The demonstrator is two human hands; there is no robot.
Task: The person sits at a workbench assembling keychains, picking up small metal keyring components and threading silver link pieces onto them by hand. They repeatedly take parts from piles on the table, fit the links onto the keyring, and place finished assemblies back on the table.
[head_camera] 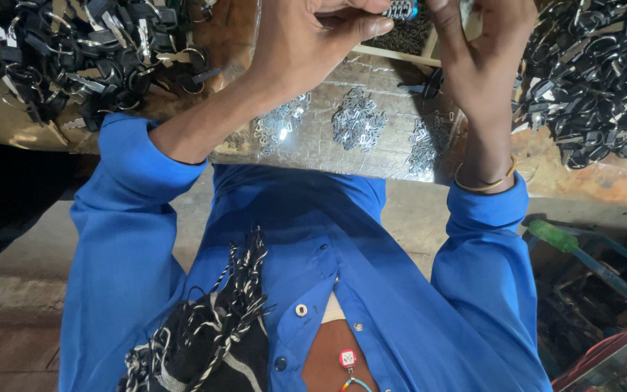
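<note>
Assembly step: left hand [306,43] and right hand [484,43], fingers closed, pinch a small ridged metal part with a blue end [403,9]. Next move likely requires steady fingertip alignment.

Both hands, left hand [306,43] and right hand [484,43], on a small metal piece [400,9]

No packages, signs or screens show anywhere around the workbench [604,185]. The only label-like thing is a small pink tag [347,358] with a white square, hanging well below the workbench at the open shirt front.
</note>
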